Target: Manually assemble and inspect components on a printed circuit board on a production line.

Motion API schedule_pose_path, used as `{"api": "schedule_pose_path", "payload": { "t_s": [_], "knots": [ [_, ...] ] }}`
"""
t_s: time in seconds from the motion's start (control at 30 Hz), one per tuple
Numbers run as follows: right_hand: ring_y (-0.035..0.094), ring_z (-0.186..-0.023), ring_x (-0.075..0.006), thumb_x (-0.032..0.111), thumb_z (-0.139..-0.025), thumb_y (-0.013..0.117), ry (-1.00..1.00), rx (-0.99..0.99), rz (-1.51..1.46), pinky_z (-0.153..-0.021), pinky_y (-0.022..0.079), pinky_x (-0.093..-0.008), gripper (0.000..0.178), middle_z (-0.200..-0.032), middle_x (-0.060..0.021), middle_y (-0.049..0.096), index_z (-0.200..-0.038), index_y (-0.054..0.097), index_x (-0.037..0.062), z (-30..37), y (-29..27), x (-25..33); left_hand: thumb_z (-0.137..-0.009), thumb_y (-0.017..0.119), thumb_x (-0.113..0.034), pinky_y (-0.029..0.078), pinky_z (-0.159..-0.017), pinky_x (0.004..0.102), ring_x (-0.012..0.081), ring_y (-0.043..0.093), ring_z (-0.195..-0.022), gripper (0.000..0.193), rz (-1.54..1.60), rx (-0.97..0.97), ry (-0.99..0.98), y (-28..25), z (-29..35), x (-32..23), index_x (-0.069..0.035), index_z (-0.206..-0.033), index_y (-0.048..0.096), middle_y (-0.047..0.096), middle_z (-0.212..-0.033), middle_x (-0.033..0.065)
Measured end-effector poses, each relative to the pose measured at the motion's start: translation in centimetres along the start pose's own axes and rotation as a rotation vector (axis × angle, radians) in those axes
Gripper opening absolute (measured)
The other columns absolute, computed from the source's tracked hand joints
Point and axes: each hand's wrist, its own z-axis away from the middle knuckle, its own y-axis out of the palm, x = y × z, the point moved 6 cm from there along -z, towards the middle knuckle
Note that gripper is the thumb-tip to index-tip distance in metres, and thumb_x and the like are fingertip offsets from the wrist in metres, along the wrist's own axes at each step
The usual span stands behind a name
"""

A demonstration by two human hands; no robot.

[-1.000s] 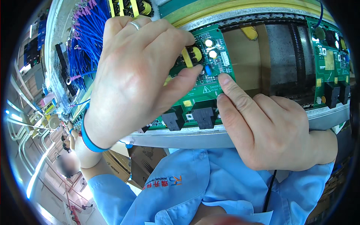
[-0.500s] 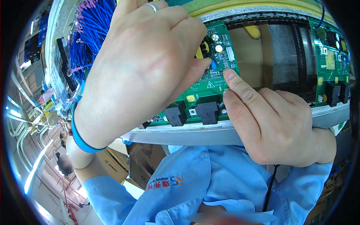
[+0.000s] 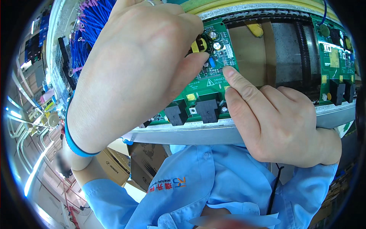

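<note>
A green circuit board (image 3: 206,86) lies in front of me on a metal track, with black box-shaped parts (image 3: 207,110) along its near edge. My left hand (image 3: 148,53) arches over the board's left part. Its fingers curl down behind the knuckles, so whatever they hold is hidden. The left thumb points right, close to a small blue component (image 3: 212,62) and a yellow-and-black wound component (image 3: 199,45). From the right, my right hand (image 3: 274,118) reaches in with index finger and thumb apart. That index fingertip rests on the board's right part; I see nothing held there.
Another green board (image 3: 331,57) sits farther right on the track. Between the boards are a cardboard piece (image 3: 249,57) and a ribbed black rod (image 3: 302,49). Blue wires (image 3: 89,26) with pink ends bundle at the far left. Cardboard boxes (image 3: 146,164) stand below the metal rail (image 3: 183,136).
My left hand has shifted slightly left, showing more of the yellow-and-black component. The near board appears slightly farther left. The right index finger stays on the board.
</note>
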Motion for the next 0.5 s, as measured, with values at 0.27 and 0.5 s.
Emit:
{"api": "schedule_pose_path", "payload": {
  "t_s": [0.27, 0.5],
  "knots": [
    [0.056, -0.053, -0.0137, 0.004, -0.073, 0.068, -0.018, 0.010, 0.006, -0.045, 0.044, -0.0239, 0.017, -0.108, -0.0215, 0.071, -0.088, 0.067, -0.0051, -0.3, -0.6, 0.0, -0.078, 0.079, -0.016, 0.040, -0.079, 0.0347, 0.0238, 0.060, -0.082, 0.023, -0.078, -0.224, 0.192, 0.3, 1.1, -0.1, -0.005, -0.097, 0.072, 0.066, -0.084, 0.0065],
    [0.070, -0.071, -0.0246, -0.004, -0.075, 0.064, 0.062, 0.104, -0.137, -0.057, 0.054, -0.0333, 0.017, -0.107, -0.0150, 0.073, -0.092, 0.066, -0.0010, -2.0, -1.1, -0.6, -0.080, 0.076, -0.019, 0.036, -0.078, 0.0368, 0.0234, 0.056, -0.078, 0.032, 0.019, -0.148, -0.091, -3.6, 4.7, 0.4, -0.004, -0.106, 0.066, 0.060, -0.084, 0.0067]
  ]
}}
